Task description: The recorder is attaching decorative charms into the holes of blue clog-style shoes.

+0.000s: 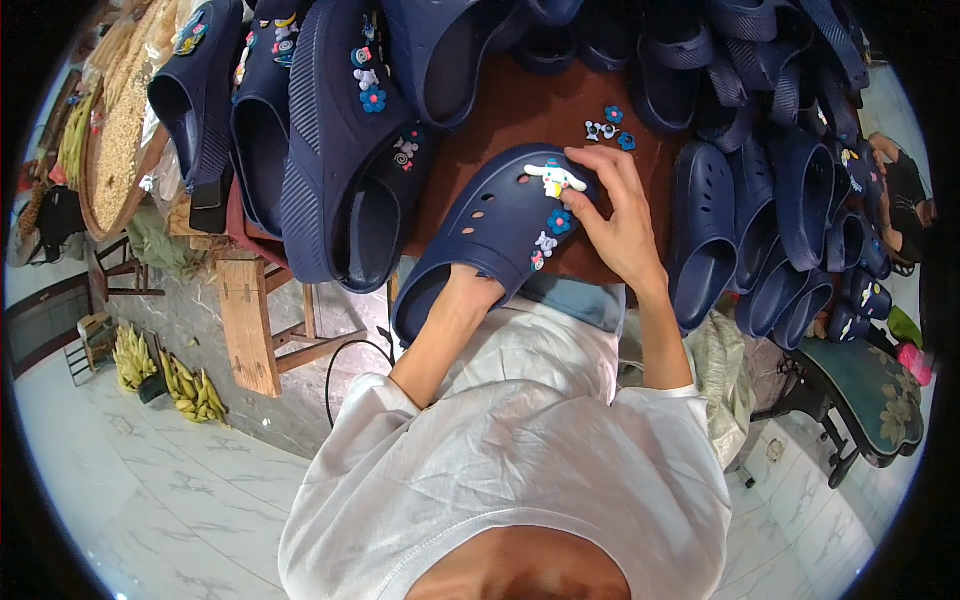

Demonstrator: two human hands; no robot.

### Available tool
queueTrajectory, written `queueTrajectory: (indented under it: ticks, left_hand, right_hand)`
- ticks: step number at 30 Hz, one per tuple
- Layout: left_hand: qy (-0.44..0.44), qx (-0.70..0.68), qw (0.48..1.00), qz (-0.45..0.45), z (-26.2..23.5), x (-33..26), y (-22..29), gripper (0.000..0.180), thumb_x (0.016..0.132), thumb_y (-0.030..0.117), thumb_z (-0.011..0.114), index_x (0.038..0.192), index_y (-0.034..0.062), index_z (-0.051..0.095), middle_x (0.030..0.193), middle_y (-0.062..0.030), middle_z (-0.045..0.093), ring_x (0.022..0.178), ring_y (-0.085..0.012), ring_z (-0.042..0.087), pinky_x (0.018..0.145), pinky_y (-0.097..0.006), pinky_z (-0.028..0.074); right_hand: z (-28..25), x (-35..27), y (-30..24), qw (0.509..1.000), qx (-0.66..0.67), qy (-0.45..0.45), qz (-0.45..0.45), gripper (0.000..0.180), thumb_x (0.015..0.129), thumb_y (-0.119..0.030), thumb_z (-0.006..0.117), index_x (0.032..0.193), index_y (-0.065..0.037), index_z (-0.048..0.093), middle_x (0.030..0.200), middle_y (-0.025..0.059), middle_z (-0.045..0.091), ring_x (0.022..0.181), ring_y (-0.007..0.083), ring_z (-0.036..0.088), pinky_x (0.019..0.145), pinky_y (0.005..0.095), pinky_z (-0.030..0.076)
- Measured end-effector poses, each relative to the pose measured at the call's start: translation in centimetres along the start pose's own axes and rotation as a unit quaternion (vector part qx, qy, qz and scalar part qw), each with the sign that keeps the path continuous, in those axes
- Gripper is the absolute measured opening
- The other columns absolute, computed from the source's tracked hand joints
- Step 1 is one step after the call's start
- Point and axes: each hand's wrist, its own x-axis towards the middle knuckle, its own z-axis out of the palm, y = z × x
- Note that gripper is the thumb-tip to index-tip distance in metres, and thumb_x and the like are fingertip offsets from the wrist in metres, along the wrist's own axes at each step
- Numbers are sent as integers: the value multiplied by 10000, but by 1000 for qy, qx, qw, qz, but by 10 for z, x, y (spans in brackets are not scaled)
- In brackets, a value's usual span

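From the head camera, a dark blue rubber clog with holes [490, 235] lies on the brown table top [520, 105], right in front of the person. The left hand [470, 285] is pushed inside the clog's opening, so its fingers are hidden and I cannot tell if they are curled or flat. The right hand [615, 215] rests on top of the clog, fingers spread, fingertips pressing by a white puppy charm [555, 180] and a small blue flower charm [560, 222]. More little loose charms [608, 128] lie on the table just behind. Piles of other dark blue clogs [330, 140] sit all around.
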Motion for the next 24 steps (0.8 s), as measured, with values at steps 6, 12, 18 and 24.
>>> queueTrajectory:
  ticks: [6,12,18,24]
  left_hand:
    - [-14,54,998,33,-6,2,-25,407,1060,176,418,1442,36,428,1417,-104,527,1266,-215,547,1094,-362,447]
    - [0,-4,1000,8,-2,-6,-32,408,1061,187,409,1440,38,431,1419,-105,527,1268,-216,546,1095,-363,447]
    - [12,-60,998,-20,-1,-5,-34,409,1063,198,400,1439,41,434,1420,-106,526,1270,-216,545,1095,-365,447]
    - [40,-114,992,-42,-2,0,-37,411,1065,210,391,1437,44,437,1421,-107,526,1272,-216,544,1096,-367,447]
  right_hand:
    - [6,9,-7,999,-47,5,-23,264,877,-208,715,1113,-89,712,1189,116,596,1113,300,566,964,397,453]
    - [12,10,2,999,9,43,11,231,825,-204,762,1016,-78,731,1107,90,634,1052,283,599,909,390,481]
    - [13,9,10,998,12,64,9,225,811,-150,769,1012,-60,725,1080,93,658,1040,266,625,909,366,488]
    - [-16,14,23,991,134,-6,12,180,878,-100,707,1049,-50,732,1059,85,685,1020,218,647,924,328,488]
